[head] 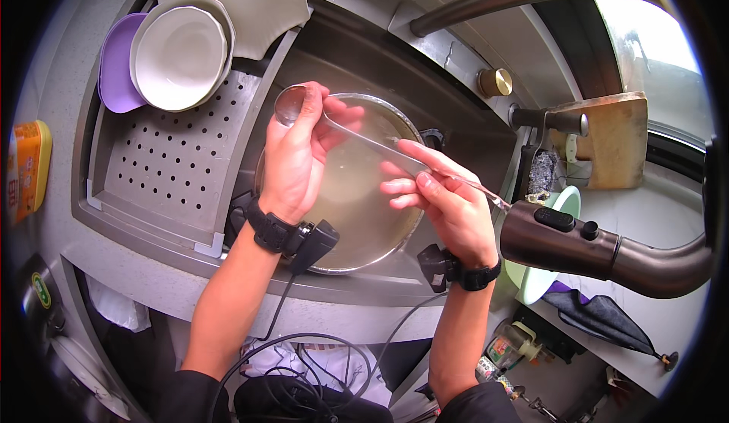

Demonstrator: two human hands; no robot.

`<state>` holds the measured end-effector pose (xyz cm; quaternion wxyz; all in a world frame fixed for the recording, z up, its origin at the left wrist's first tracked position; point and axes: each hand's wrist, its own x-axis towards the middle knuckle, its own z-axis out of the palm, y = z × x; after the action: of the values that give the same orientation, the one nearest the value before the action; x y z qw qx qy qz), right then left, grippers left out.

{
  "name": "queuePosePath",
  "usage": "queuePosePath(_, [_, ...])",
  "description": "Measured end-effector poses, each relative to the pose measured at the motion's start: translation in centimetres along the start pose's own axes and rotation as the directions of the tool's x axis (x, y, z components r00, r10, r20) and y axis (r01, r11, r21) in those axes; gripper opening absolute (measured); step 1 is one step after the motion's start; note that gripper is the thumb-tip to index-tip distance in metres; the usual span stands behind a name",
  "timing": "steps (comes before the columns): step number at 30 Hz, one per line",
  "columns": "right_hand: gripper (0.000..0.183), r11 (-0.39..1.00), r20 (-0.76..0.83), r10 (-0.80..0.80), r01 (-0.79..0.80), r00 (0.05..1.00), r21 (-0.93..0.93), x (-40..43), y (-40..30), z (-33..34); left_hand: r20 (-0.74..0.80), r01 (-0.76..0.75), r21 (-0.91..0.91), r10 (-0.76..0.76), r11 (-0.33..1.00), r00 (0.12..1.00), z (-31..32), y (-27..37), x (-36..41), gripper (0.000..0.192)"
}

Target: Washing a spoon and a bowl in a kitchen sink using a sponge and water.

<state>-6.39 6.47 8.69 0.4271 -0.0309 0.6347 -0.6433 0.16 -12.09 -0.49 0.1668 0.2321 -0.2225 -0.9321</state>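
Observation:
A long-handled metal ladle [373,145] slants across the view between my two hands. My left hand [297,155] grips it at the bowl end, the thumb pressed along the neck by the round bowl [289,104]. On the handle, my right hand [450,198] pinches with the thumb while its other fingers spread apart. The handle's end reaches close to the faucet spray head [527,232]; whether they touch I cannot tell. Below the hands, a large round metal pot [364,269] of cloudy water stands in the sink [336,53]. My left hand hides part of its rim.
Stacked white bowls [179,61] and a purple dish [117,64] sit left, on a perforated metal drainer [165,155]. A brass-coloured knob [495,82] stands behind the sink. At right are a cutting board [618,144], a pale green basin [541,292] and a dark cloth [603,317]. Cables hang from both wrists.

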Motion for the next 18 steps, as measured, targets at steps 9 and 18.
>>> queuePosePath(9, [0.025,0.917,-0.212,0.049,-0.128,0.976,-0.378,1.3,-0.2,0.5,0.135,-0.025,0.061,0.017,0.998,0.991,0.3,-0.5,0.0,0.023])
queuePosePath(18, [0.025,0.916,-0.301,-0.014,-0.109,0.953,-0.386,0.4,0.7,0.5,0.240,0.183,0.186,-0.225,0.965,0.944,1.1,-1.4,-0.6,0.039])
